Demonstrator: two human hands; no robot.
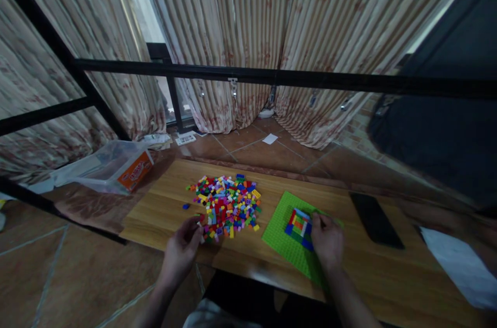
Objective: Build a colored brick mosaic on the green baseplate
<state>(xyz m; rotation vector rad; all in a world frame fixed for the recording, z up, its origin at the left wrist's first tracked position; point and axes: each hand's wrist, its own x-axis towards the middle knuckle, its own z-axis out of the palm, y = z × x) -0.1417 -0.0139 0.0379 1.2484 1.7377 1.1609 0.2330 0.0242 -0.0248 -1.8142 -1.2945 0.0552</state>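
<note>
A pile of small coloured building bricks [228, 204] lies on the wooden table [171, 204]. My left hand [185, 245] rests at the pile's near left edge, fingers curled and touching bricks; what it holds is hidden. To the right lies a green baseplate [280, 237] carrying a small flat build of red, blue, green and yellow bricks [298, 224]. My right hand [327, 240] sits on the baseplate, fingers bent and pressing at the right side of the build.
A black phone [375, 224] lies right of the baseplate, and white paper [460, 266] at the far right. A clear plastic box with an orange label [116, 165] sits on the floor at left. Black frame bars [272, 77] and curtains stand behind.
</note>
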